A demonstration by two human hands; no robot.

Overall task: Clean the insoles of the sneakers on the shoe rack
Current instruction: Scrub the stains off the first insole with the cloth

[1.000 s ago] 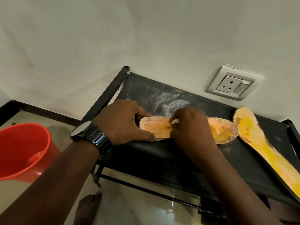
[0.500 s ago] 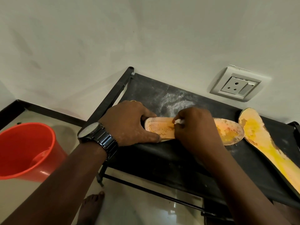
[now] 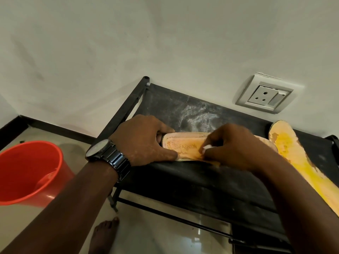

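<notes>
Left hand (image 3: 145, 142) grips the heel of the insole (image 3: 183, 146), which lies on the shoe rack (image 3: 183, 180). Right hand (image 3: 233, 145) pinches a small white wad (image 3: 207, 147) (material unclear) against it. Risk: hard rubbing could tear the worn surface or push the insole off the front edge.

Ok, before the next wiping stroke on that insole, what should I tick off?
1. Insole steadied: left hand grips its heel end on the shoe rack: ok.
2. Wiper in hand: right hand pinches a small white wad against the insole: ok.
3. Toe end's state: hidden under the right hand: cannot tell.
4. Second insole out of the way, lying to the right on the rack: ok.
5. Water in the red bucket: cannot tell.
</notes>
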